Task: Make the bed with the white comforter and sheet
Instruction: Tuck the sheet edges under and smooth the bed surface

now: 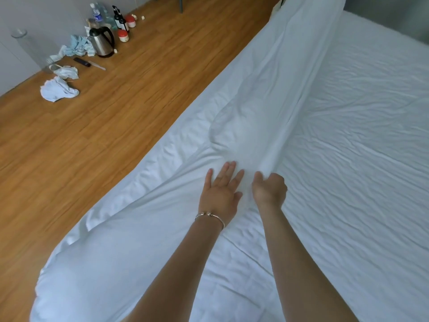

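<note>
The white comforter [255, 108] lies as a long bunched ridge running from the lower left of the frame up to the top centre, along the left edge of the bed, with a rounded bulge at the middle of the picture. Beneath it and to its right, the white sheet [362, 140] covers the mattress, filling the right half of the frame with fine wrinkles.

Both hands meet on the comforter just below centre. The left hand [220, 189] lies flat on the fabric with its fingers straight and slightly spread, pressing down; a thin silver bracelet [210, 217] circles its wrist. Just beside it, the right hand [270, 189] has its fingers curled and pinches a raised fold of the comforter's edge, which stretches taut from that grip toward the top of the frame.

Left of the bed is a wooden floor [116, 117]. At the upper left of the frame, against the wall, things stand on the floor: a steel kettle with a black handle [101, 41], bottles [119, 18], red-lidded jars [123, 35] and a clear glass vase [24, 46]. Near them lie crumpled pale cloths [59, 89] and a dark remote [81, 62].
</note>
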### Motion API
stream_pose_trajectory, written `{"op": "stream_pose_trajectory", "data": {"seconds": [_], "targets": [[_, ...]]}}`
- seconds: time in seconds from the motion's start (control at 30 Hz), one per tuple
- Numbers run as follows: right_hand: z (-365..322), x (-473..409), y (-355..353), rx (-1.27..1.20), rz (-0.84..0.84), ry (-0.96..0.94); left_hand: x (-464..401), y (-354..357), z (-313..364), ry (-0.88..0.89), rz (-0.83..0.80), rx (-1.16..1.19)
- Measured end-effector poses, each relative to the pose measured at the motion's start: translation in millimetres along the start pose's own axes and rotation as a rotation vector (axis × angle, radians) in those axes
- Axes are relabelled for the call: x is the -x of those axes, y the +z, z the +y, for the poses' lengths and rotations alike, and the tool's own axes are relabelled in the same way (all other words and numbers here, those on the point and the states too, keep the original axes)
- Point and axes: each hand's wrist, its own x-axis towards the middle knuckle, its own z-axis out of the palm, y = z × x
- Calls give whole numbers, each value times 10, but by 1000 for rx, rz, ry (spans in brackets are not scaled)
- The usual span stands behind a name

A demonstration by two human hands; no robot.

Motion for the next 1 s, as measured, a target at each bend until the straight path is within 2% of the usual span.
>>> {"op": "stream_pose_trajectory", "data": {"seconds": [0.1,0.17,0.27,0.47,0.6,0.8,0.9,1.0], "targets": [[-245,58,60,-36,-179,104,-35,-27,-81,-30,73,43],[-274,70,88,-140,-188,178,-74,-50,-138,-55,53,70],[-155,48,65,-427,-175,337,-148,-60,-215,-72,-5,152],[49,72,80,-661,-234,334,-244,-27,-350,-65,-25,142],[123,75,131,-526,-114,164,-290,-54,-451,-49,-31,162],[388,60,105,-690,-95,400,-275,-38,-459,-20,-38,147],[496,37,96,-781,-182,466,-246,-7,-420,-20,-42,84],[409,80,158,-946,-327,476,-208,44,-346,-52,-39,-99]]}}
